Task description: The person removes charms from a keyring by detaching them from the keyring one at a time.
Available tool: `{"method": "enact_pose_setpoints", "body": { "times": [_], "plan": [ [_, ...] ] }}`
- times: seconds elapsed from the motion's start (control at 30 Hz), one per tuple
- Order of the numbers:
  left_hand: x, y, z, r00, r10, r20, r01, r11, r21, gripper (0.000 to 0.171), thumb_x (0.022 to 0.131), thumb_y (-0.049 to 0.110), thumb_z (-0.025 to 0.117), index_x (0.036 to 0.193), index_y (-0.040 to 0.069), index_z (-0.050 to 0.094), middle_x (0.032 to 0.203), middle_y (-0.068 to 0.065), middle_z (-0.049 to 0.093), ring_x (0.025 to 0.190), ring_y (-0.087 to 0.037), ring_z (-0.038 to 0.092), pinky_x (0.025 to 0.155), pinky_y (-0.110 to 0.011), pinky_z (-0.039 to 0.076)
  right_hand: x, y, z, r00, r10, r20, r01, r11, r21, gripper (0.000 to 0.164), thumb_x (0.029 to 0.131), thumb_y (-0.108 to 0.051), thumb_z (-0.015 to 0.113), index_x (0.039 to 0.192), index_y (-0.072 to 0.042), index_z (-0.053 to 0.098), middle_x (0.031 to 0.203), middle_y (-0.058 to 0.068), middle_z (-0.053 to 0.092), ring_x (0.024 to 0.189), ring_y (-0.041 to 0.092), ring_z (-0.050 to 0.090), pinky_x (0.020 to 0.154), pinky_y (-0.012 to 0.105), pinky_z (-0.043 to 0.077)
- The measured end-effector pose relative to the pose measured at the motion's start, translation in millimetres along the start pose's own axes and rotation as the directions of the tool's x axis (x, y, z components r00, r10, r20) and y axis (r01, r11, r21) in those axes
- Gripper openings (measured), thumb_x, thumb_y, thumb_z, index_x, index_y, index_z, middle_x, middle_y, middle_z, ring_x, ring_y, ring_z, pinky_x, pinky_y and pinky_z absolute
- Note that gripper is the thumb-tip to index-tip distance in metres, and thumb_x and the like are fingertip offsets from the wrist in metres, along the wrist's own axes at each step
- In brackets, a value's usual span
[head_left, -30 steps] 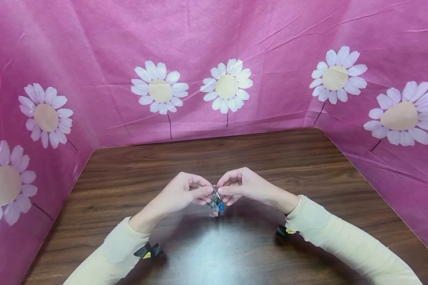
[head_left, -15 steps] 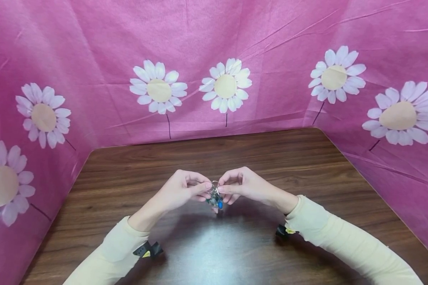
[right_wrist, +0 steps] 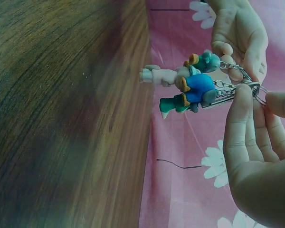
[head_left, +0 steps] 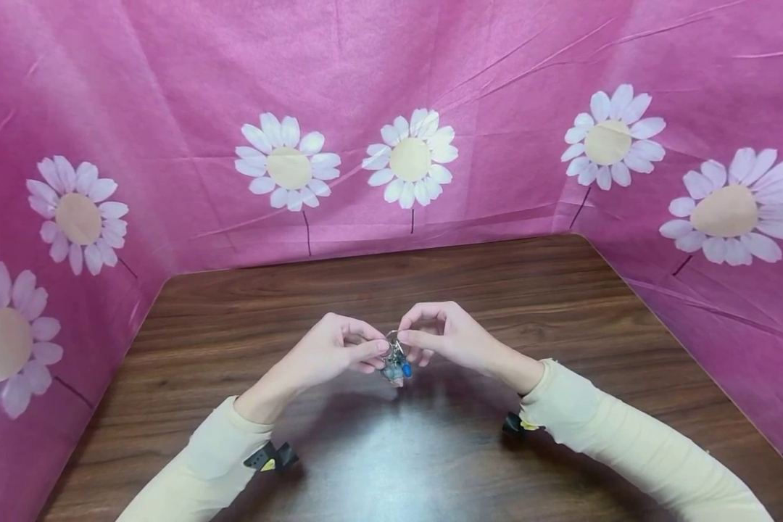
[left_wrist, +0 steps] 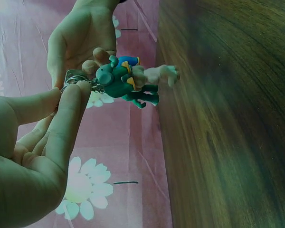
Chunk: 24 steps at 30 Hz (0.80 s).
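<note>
A person's left grip (head_left: 322,355) and right grip (head_left: 457,339), thumbs and fingertips pinched on metal rings (left_wrist: 77,80), hold a bunch of small figurines (right_wrist: 199,88) above the wooden tabletop (head_left: 248,304). Green, blue and pale, the figures dangle by short chains before a pink cloth (head_left: 509,43) printed with white flowers (head_left: 409,159).

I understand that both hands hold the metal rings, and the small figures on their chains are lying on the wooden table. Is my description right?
Not quite: the small figures do not lie on the wooden table; they hang above it, as the right wrist view shows. The left hand and right hand do hold the metal rings.
</note>
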<state>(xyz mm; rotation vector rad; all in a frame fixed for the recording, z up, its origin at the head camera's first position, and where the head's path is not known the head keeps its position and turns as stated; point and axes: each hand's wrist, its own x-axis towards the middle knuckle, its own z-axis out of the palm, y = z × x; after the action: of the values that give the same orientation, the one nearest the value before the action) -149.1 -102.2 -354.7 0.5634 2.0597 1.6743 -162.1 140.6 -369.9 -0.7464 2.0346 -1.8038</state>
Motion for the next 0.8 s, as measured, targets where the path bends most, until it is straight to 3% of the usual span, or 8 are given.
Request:
{"method": "enact_pose_setpoints", "body": {
  "times": [0.23, 0.47, 0.63, 0.8],
  "plan": [
    [-0.1, -3.2, 2.0, 1.0, -0.013, 0.015, 0.013, 1.0, 0.002, 0.018, 0.096, 0.009, 0.07, 0.106, -0.007, 0.074, 0.094, -0.018, 0.075, 0.085, -0.027, 0.074, 0.08, -0.048, 0.06, -1.1, 3.3, 1.3, 1.0, -0.02, 0.006, 0.02, 1.0, -0.001, 0.009, 0.097, -0.009, 0.069, 0.101, -0.001, 0.07, 0.085, 0.019, 0.071, 0.067, 0.037, 0.068, 0.059, 0.047, 0.06],
    [-4.1, 0.4, 0.4, 0.999, -0.005, 0.034, 0.003, 0.998, 0.057, 0.016, 0.097, 0.01, 0.07, 0.103, -0.005, 0.074, 0.092, -0.015, 0.075, 0.083, -0.026, 0.074, 0.077, -0.045, 0.061, 0.0, 3.0, 3.4, 0.995, -0.1, 0.024, 0.102, 0.994, -0.051, 0.004, 0.096, -0.007, 0.07, 0.098, -0.004, 0.071, 0.082, 0.028, 0.067, 0.06, 0.025, 0.064, 0.055, 0.035, 0.057],
    [-7.2, 2.5, -0.2, 0.999, 0.008, 0.051, -0.014, 0.992, 0.128, 0.014, 0.097, 0.01, 0.07, 0.102, -0.003, 0.074, 0.091, -0.012, 0.075, 0.083, -0.028, 0.075, 0.075, -0.042, 0.062, 0.1, 0.1, 1.8, 0.989, -0.119, 0.084, 0.132, 0.978, -0.164, 0.003, 0.095, -0.009, 0.071, 0.098, -0.007, 0.073, 0.082, 0.016, 0.07, 0.056, 0.027, 0.063, 0.052, 0.034, 0.056],
    [-7.2, 4.6, -0.2, 0.999, 0.03, 0.037, -0.036, 0.987, 0.159, 0.013, 0.097, 0.011, 0.07, 0.101, -0.001, 0.075, 0.09, -0.01, 0.075, 0.084, -0.032, 0.074, 0.074, -0.041, 0.062, -0.3, -0.1, 4.3, 0.987, -0.082, 0.137, 0.11, 0.971, -0.213, 0.005, 0.097, -0.011, 0.071, 0.098, -0.008, 0.073, 0.086, 0.007, 0.072, 0.059, 0.034, 0.065, 0.054, 0.041, 0.058]
  ]
}}
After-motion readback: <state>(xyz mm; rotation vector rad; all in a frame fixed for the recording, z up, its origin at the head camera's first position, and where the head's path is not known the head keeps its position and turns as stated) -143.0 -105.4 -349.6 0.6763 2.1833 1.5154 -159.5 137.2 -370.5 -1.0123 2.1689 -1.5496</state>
